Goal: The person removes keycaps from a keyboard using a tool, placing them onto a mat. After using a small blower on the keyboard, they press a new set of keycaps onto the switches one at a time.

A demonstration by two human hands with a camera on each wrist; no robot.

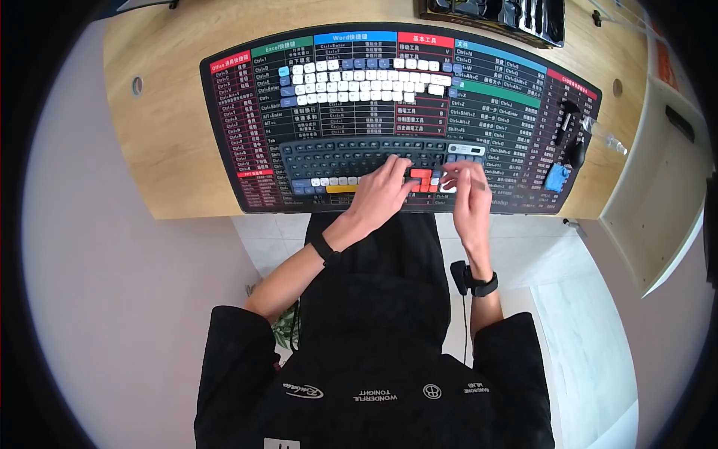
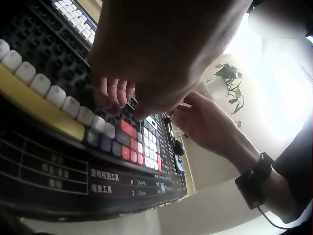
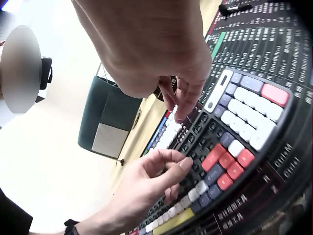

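Note:
A dark keyboard (image 1: pixel 351 159) lies on a printed desk mat. Many of its key positions show bare switches (image 2: pixel 54 46). Fitted on it are a yellow space bar (image 3: pixel 176 221), a row of white keycaps (image 2: pixel 56 96), red keycaps (image 3: pixel 234 170) and a number pad (image 3: pixel 249 115). My left hand (image 1: pixel 380 193) is over the keyboard's right part, thumb and fingertips apart, close above the bare switches. My right hand (image 1: pixel 471 196) hovers by the number pad with its fingers (image 3: pixel 186 98) bent together; I cannot tell whether a keycap is between them.
Loose white and dark blue keycaps (image 1: pixel 366 81) lie in rows behind the keyboard on the desk mat (image 1: pixel 250 120). A black tray (image 1: pixel 508 21) stands at the back. On the right are dark tools (image 1: pixel 576 150) and a blue item (image 1: pixel 557 178). An open white drawer (image 1: pixel 658 217) juts out at the right.

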